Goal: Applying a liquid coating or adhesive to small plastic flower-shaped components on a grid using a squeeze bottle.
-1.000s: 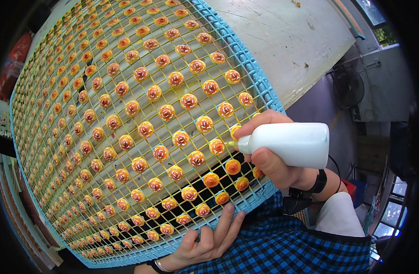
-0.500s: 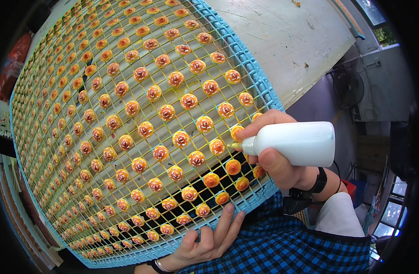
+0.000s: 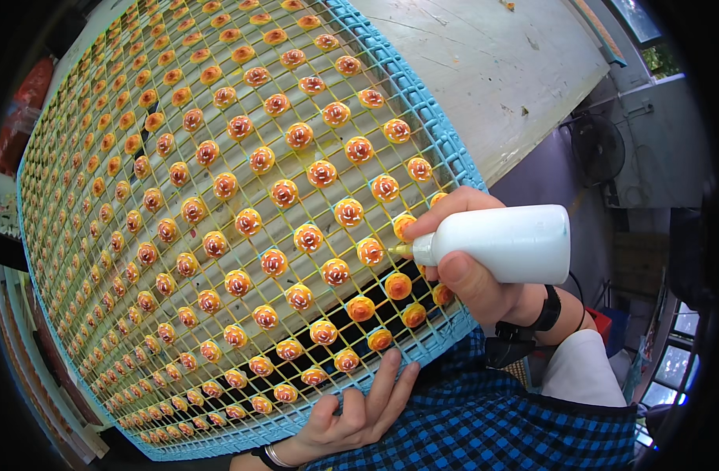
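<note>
R hand (image 3: 473,271) grips white squeeze bottle (image 3: 504,243), nozzle moved down-left to next orange piece (image 3: 370,251); L hand (image 3: 355,416) spread, steadies grid tray (image 3: 445,149).

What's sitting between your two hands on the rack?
In the head view, plain orange pieces on the blue mesh rack lie between left hand and right hand.

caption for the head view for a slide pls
Right hand tips a white squeeze bottle at an orange piece on a blue grid tray; left hand rests at its edge.
</note>
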### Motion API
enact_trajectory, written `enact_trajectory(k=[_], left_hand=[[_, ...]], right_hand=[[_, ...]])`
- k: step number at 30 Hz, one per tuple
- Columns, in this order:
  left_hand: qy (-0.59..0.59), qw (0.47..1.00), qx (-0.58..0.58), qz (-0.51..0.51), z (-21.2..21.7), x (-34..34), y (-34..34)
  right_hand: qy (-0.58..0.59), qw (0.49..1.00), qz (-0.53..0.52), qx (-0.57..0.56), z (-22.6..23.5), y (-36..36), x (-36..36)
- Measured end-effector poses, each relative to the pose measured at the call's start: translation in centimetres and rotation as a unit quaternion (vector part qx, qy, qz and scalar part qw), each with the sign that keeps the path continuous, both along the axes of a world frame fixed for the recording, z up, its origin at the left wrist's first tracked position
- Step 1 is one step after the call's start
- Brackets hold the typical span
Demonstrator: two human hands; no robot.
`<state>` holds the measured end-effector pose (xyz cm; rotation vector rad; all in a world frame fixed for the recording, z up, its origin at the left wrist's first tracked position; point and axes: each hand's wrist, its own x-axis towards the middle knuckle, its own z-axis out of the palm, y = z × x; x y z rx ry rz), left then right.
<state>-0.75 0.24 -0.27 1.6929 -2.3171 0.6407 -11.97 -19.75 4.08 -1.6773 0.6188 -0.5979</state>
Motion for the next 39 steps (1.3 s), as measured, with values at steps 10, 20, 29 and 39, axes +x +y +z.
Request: enact_trajectory(k=[10,20,29,39], left_hand=[[0.001,1.0,0.003,-0.001,-0.02,0.04,0.03],[-0.003,1.0,0.006,-0.002,0.02,0.01,0.07],[0.002,1.0,-0.007,-0.012,0.42,0.53,-0.55],[0.004,1.0,-0.006,-0.012,0.31,0.5,-0.42]], right_hand=[[-0.004,1.0,0.001,-0.007,-0.02,-0.02,0.06],[-0.001,0.999,0.002,-0.041,-0.06,-0.06,0.08],[-0.015,1.0,-0.026,-0.002,-0.28,0.15,0.08],[0.005,0.999,-0.017,-0.052,-0.21,0.08,0.24]])
